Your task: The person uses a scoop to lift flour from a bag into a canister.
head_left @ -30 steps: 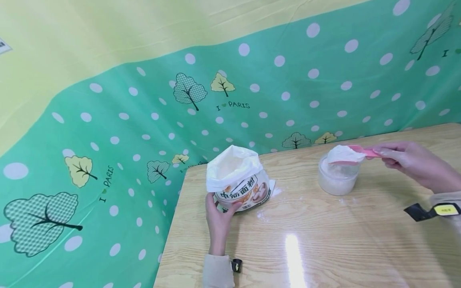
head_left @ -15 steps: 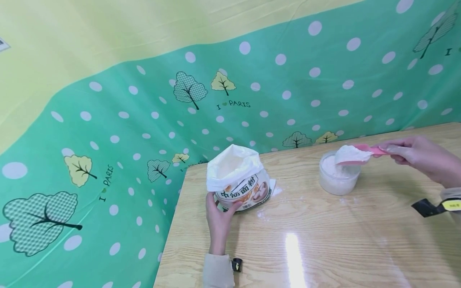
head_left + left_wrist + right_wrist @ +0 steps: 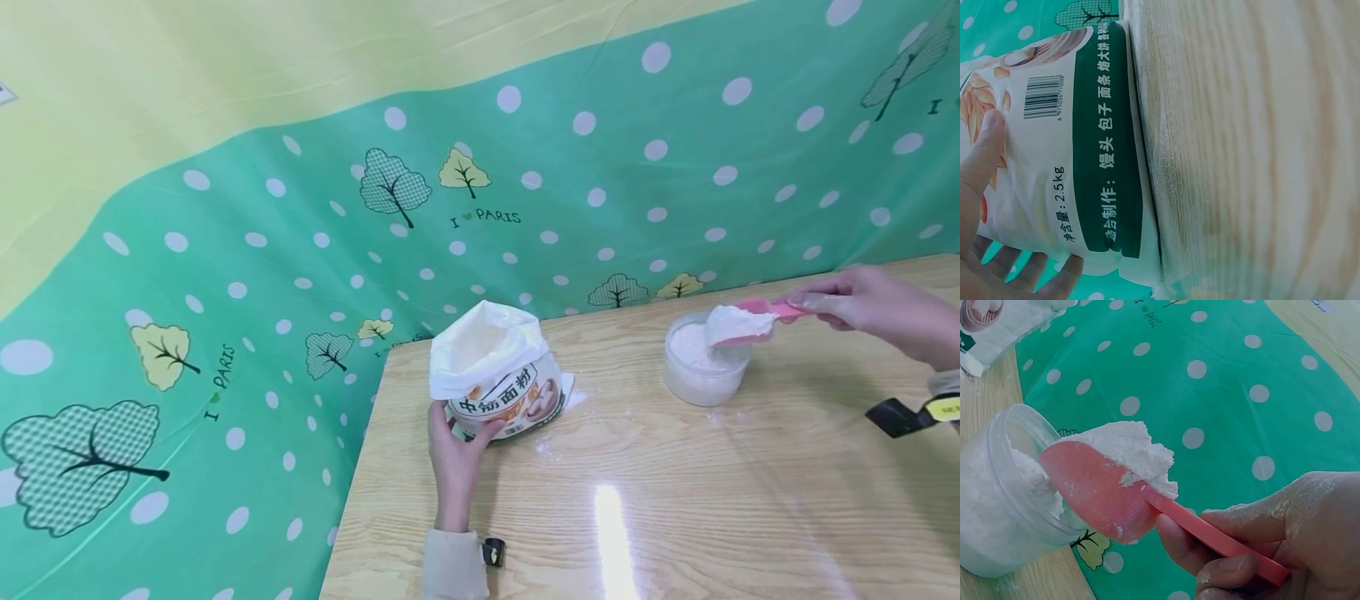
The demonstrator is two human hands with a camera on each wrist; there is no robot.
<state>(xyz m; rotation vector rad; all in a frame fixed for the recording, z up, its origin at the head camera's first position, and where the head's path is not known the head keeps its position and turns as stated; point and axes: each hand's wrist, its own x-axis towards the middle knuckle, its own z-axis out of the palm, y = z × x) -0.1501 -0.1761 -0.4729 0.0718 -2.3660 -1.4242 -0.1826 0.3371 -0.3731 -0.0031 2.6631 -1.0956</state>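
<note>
My right hand (image 3: 873, 310) grips the handle of a pink scoop (image 3: 1094, 490), which carries a heap of white flour (image 3: 1132, 450). The scoop is above the right side of a clear round jar (image 3: 702, 385), its tip angled down over the mouth. White powder fills much of the jar. At the left, my left hand (image 3: 456, 458) holds the lower part of an opened flour bag (image 3: 517, 400), thumb on the printed front and fingers at its side. The bag stands with its white top folded outward. Flour dusts my right thumb in the right wrist view.
Both containers stand on a wood-grain table (image 3: 555, 517). Spilled flour (image 3: 547, 450) marks the tabletop beside the bag. A green dotted cloth (image 3: 525, 250) hangs behind the table and along its left side.
The right hand has shifted a little to the right with the loaded scoop, and the scoop's tip is tilted further down. The left hand and the flour bag stay in place.
</note>
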